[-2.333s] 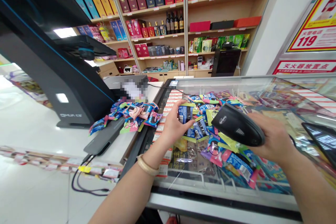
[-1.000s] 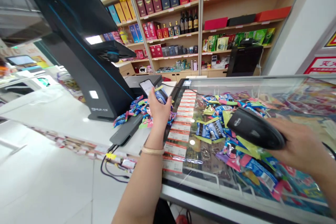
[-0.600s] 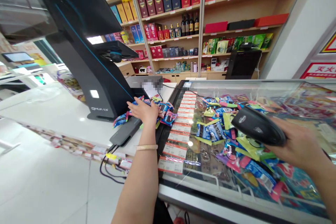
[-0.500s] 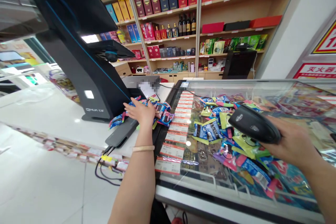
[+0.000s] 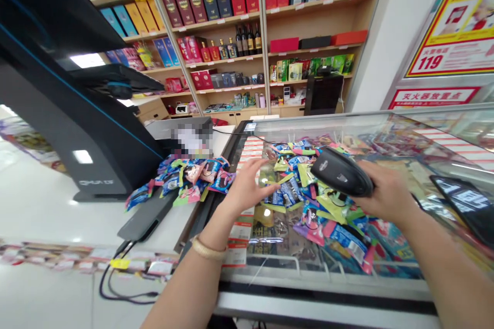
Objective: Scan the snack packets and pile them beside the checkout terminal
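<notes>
In my right hand (image 5: 386, 190) is a black barcode scanner (image 5: 339, 170), held over the glass counter top (image 5: 278, 272). Below it lies a loose heap of small candy packets (image 5: 335, 205) in blue, pink and yellow-green wrappers. My left hand (image 5: 250, 185) is open, its thumb apart from the fingers, over the left edge of that heap. Nothing shows in its grasp; whether it touches a packet I cannot tell. A second pile of candy packets (image 5: 193, 177) rests on the white counter to the left, beside a flat grey box (image 5: 142, 218) with cables.
A large black checkout screen stand (image 5: 96, 128) rises at the left. At the right a black phone (image 5: 463, 200) lies on the glass. Price labels (image 5: 250, 151) line the glass case's left side. Shelves with boxes and bottles (image 5: 219, 46) stand behind.
My left hand has left the packet pile on the white counter and moved right to the heap on the glass. The view has turned right; my right hand still holds the scanner.
</notes>
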`<state>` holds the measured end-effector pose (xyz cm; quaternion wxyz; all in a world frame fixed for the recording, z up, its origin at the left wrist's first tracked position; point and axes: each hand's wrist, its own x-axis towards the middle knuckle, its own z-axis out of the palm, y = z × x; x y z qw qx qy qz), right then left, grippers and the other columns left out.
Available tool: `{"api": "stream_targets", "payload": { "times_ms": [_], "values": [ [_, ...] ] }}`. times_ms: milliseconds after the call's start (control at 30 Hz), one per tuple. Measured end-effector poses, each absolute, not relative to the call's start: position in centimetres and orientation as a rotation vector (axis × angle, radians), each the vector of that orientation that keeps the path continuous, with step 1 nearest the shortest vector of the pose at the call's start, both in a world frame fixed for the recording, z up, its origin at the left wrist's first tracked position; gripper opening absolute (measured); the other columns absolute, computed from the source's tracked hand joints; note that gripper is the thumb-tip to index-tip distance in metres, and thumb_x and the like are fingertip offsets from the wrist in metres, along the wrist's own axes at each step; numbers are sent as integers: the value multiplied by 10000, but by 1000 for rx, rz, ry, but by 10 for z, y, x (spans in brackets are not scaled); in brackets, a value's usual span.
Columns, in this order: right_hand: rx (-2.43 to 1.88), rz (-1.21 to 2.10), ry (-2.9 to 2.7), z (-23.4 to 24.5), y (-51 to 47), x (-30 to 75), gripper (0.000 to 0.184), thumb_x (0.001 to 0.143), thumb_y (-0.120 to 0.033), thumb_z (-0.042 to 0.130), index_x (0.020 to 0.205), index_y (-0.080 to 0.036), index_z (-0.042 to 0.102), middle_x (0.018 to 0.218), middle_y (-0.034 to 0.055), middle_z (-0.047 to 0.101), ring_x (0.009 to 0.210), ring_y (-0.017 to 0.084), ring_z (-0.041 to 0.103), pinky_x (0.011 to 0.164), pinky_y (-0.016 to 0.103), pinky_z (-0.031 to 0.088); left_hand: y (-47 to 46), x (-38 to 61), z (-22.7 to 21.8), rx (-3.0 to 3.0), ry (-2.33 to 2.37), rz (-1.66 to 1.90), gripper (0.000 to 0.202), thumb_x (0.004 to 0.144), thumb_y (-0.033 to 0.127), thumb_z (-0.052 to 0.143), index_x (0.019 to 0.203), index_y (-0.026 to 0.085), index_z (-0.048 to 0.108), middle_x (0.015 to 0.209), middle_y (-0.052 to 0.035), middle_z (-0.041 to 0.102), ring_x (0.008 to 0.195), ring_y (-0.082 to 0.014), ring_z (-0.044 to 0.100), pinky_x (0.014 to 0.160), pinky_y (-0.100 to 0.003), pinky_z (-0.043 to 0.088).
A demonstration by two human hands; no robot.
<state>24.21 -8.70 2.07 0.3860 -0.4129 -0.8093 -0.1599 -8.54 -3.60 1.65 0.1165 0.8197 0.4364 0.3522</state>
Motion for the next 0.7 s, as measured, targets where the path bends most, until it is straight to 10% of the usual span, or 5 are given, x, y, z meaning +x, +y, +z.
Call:
{"api": "stream_targets", "payload": {
  "times_ms": [300, 700],
  "values": [
    [-1061, -390, -2054, 21, -87, 239, 247, 778, -322, 587, 964, -184, 672, 826, 83, 727, 715, 227, 680, 633, 315, 506, -49, -62, 0, 2310, 1585, 351, 653, 611, 413, 862, 1178, 177, 640, 1167, -128, 605, 1140, -325, 592, 980, -426, 503],
    [-1073, -383, -2088, 22, -90, 236, 253, 777, -324, 579, 969, -187, 672, 858, 91, 746, 746, 233, 699, 657, 323, 524, -37, -77, 12, 2003, 1518, 924, 608, 682, 184, 749, 1234, 211, 495, 933, 9, 655, 756, -165, 634, 719, -293, 511]
  ]
}}
